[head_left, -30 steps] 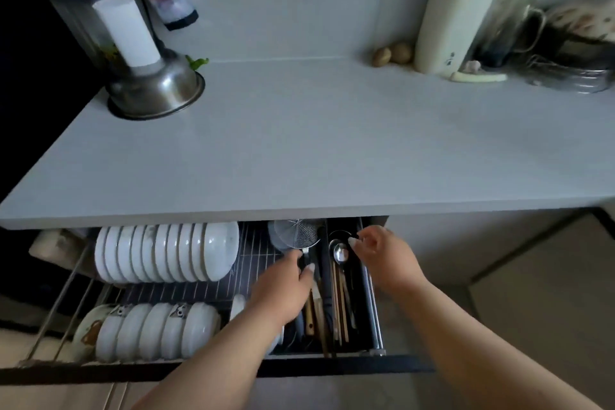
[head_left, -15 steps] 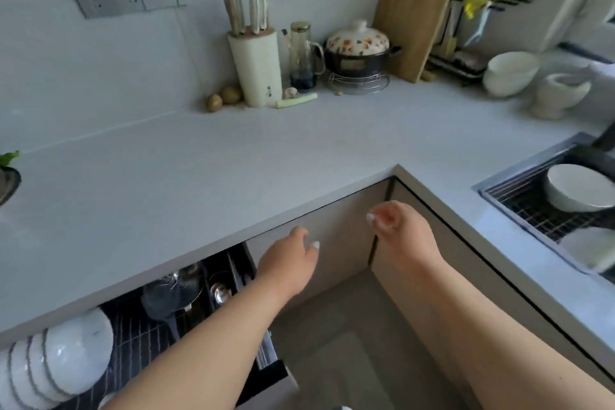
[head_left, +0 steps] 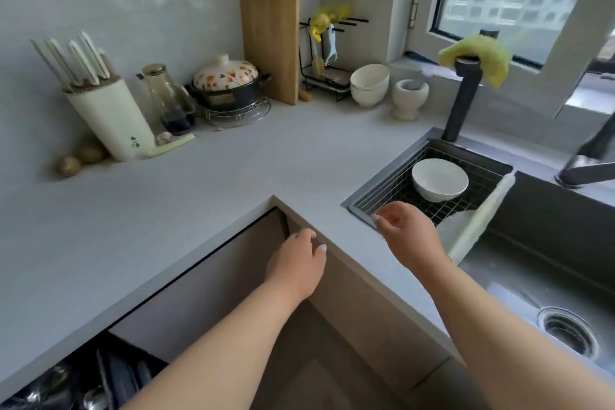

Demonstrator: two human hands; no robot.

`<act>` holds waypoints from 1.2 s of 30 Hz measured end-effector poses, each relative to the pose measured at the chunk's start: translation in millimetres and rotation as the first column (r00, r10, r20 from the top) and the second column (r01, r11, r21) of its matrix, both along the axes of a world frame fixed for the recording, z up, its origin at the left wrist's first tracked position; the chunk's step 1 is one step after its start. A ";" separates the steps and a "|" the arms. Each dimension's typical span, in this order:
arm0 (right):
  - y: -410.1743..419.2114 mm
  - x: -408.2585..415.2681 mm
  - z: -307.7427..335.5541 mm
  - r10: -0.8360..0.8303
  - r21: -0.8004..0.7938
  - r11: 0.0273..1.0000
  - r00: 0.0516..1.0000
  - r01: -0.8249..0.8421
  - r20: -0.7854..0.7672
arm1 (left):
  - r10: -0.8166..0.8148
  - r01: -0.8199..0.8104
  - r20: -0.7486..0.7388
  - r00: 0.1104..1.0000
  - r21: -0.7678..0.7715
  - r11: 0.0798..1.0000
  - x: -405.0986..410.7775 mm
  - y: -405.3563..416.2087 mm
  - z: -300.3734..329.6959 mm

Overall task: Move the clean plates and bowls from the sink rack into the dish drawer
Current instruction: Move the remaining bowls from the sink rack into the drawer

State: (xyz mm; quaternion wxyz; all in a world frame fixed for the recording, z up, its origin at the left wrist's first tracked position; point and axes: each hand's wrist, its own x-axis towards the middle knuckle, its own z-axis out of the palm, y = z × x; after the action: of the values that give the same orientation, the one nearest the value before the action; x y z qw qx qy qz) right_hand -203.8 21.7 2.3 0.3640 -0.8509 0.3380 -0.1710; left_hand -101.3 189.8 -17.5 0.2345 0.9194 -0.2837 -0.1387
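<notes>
Right hand (head_left: 404, 236) is held over the near corner of the sink rack (head_left: 386, 196), fingers loosely curled, nothing gripped. Left hand (head_left: 296, 265) is held relaxed and empty at the counter's inner corner. One white bowl (head_left: 439, 179) is seen upright in the rack. Dish drawer (head_left: 100, 379) is open at lower left.

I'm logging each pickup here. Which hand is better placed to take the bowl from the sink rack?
Right. The right hand hovers at the sink rack edge, near the bowl; the left hand is over the cabinet corner.
</notes>
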 end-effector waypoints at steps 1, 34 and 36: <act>-11.2 -4.0 -2.0 -0.021 0.008 1.000 1.000 0.021 -0.005 | -0.020 0.020 0.002 1.000 0.001 1.000 -2.4 -12.3 -1.7; -199.9 56.9 -93.0 -0.413 0.215 0.835 0.834 0.507 -0.365 | -0.618 0.528 0.189 0.763 0.368 0.765 103.6 -204.2 -73.4; -207.8 64.4 -101.6 -0.396 0.213 0.835 0.823 0.508 -0.407 | -0.622 0.535 0.193 0.759 0.359 0.765 106.8 -206.8 -73.5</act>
State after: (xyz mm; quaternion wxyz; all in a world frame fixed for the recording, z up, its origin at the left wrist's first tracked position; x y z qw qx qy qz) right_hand -139.4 -186.1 -99.3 0.3766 -0.6926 0.6136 -0.0452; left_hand 5.5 -17.0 -91.0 0.0002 0.8182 -0.5658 -0.1021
